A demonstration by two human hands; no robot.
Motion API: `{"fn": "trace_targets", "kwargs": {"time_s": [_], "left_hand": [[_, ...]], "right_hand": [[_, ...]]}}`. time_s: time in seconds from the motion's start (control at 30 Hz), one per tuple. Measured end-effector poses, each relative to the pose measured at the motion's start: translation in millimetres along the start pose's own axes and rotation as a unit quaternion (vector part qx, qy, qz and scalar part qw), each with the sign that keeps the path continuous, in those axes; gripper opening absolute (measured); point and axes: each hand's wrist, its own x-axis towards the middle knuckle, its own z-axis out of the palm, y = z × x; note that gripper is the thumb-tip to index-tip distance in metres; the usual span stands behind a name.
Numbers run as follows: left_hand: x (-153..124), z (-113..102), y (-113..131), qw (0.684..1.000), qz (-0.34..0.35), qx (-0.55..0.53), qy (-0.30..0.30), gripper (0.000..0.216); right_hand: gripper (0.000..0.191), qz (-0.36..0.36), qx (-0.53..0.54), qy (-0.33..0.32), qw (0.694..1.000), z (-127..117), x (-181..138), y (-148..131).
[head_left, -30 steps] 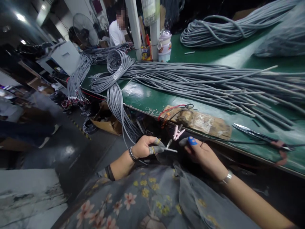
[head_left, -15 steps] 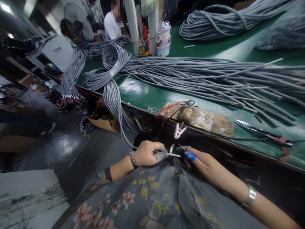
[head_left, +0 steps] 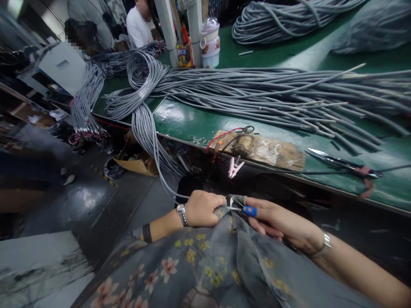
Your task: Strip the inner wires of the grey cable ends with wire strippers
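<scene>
My left hand (head_left: pixel 204 208), wearing grey finger covers, is closed around a grey cable (head_left: pixel 176 196) near its stripped end. A white inner core (head_left: pixel 235 208) and a small whitish frayed tuft (head_left: pixel 231 202) stick out past its fingers. My right hand (head_left: pixel 268 216), blue tape on the thumb and a grey cover on the index finger, pinches at the tip of that core. A thin pale strand runs between its thumb and index finger; its exact kind is too small to tell. Above the hands, a pink clip (head_left: pixel 235 167) hangs at the table edge.
On the green table (head_left: pixel 180 124) lie a long bundle of grey cables (head_left: pixel 244 94), scissors (head_left: pixel 340 161) and a taped cardboard piece (head_left: pixel 272 152). A cup (head_left: pixel 210 45) stands by the posts. Below is a cardboard box (head_left: pixel 138 164). A person in white (head_left: pixel 138 28) is farther back.
My right hand has moved left, its fingers now meeting the white core's tip beside my left hand. The camera view has shifted slightly, moving the table things left and up.
</scene>
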Motion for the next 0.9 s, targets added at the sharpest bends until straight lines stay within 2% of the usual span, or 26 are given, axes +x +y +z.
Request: {"fn": "trace_targets", "kwargs": {"time_s": [0.1,0.4,0.53,0.63,0.7,0.77,0.83,0.9], "left_hand": [[1.3,-0.8,1.4,1.000,-0.001,0.003,-0.007,0.019],[2.0,-3.9,1.9,1.000,-0.011,-0.002,-0.008,0.017],[3.5,-1.1,-1.1,1.000,0.009,-0.009,-0.005,0.015],[2.8,0.8,-5.0,0.998,0.059,-0.036,-0.013,0.013],[0.9,1.0,-7.8,0.994,0.085,-0.062,-0.015,0.014],[-1.5,0.5,-10.4,0.994,0.076,-0.076,0.002,0.015],[-3.3,0.1,-12.2,0.996,0.044,-0.073,0.025,0.014],[-3.8,0.3,-13.1,0.997,0.025,-0.058,0.034,0.012]], "right_hand": [[0.054,0.009,0.011,0.004,1.000,1.4,-0.5,-1.0],[0.037,0.009,0.018,0.005,1.000,2.5,-2.4,-2.4],[0.028,0.009,0.027,0.007,1.000,2.5,1.5,-2.4],[0.018,-0.002,0.065,0.075,0.995,-0.9,9.4,0.2],[0.023,-0.015,0.096,0.142,0.985,-4.1,13.7,3.1],[0.028,-0.033,0.103,0.172,0.979,-6.1,13.4,5.8],[0.032,-0.048,0.083,0.139,0.986,-6.0,7.8,6.6],[0.037,-0.052,0.069,0.078,0.993,-4.5,-0.6,4.6]]}}
